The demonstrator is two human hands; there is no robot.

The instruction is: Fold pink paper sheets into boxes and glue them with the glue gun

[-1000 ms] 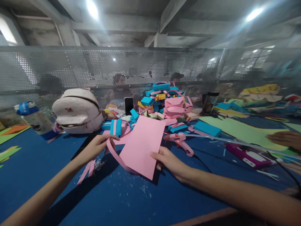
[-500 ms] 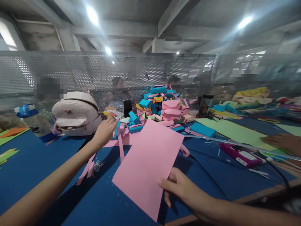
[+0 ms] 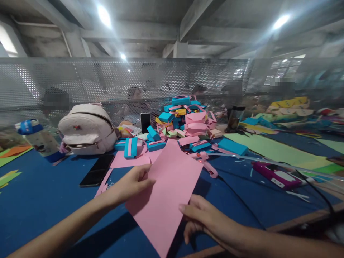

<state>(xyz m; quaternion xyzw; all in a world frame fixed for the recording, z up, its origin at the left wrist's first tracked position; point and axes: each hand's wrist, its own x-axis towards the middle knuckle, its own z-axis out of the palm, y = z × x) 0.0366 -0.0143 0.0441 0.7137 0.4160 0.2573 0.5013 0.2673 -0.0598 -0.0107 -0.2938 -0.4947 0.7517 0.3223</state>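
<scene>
A plain pink sheet of paper [image 3: 169, 186] is held up at a slant over the blue table. My right hand [image 3: 199, 218] pinches its lower right edge, thumb on top and fingers underneath. At the opposite edge is my left hand [image 3: 134, 184], its thumb over the paper and its fingers closing around the left side. Beyond the sheet, a small blue paper box with a pink strip [image 3: 130, 147] leans on other pieces. A pink glue gun [image 3: 208, 166] lies just right of the paper, its small light glowing.
A pile of pink and blue paper bags [image 3: 185, 122] stands behind. To the left are a black phone [image 3: 97, 171], a white backpack [image 3: 87, 130] and a bottle [image 3: 41, 139]. A purple box [image 3: 276, 175] and green sheets [image 3: 274, 150] lie right. A clear strip [image 3: 255, 160] crosses the right side.
My left hand has left the blue box area and come back toward me to the pink sheet's left edge. The sheet has shifted slightly left and down. A co-worker's hand has left the right side.
</scene>
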